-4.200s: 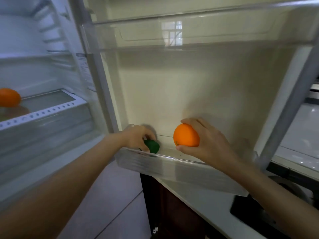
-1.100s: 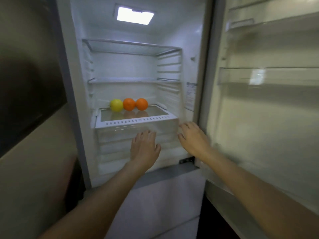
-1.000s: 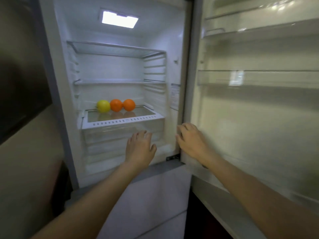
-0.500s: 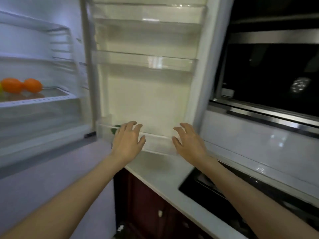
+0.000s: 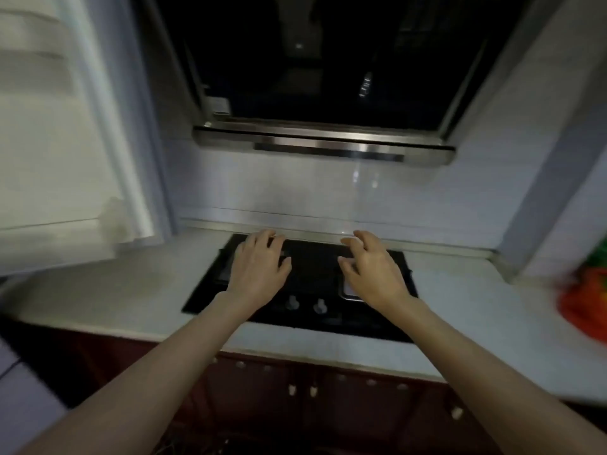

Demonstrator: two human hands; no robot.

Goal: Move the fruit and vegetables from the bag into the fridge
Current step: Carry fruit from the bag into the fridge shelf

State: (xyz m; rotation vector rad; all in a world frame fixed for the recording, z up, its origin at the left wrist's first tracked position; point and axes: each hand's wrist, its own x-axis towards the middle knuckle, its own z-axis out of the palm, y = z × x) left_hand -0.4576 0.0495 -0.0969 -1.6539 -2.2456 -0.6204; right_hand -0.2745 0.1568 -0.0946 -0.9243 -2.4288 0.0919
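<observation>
Orange and green blur at the far right edge is the bag (image 5: 586,290), sitting on the white counter (image 5: 492,310), well apart from both my hands. My left hand (image 5: 259,270) and right hand (image 5: 372,269) hang empty over the black hob (image 5: 312,267), fingers loosely spread (nothing pinched), I'd say because I'm between loads. Fridge door (image 5: 65,133) stands open at left, ready for more.

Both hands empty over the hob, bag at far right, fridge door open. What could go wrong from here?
1. The blurred orange-and-green bag is cut off by the right frame edge, so the right hand may reach for it nearly blind.
2. The left hand hovers above the black glass hob and its knobs; a low sweep might bump one.
3. The white fridge door stands open over the white countertop, beside the left arm's return path.
</observation>
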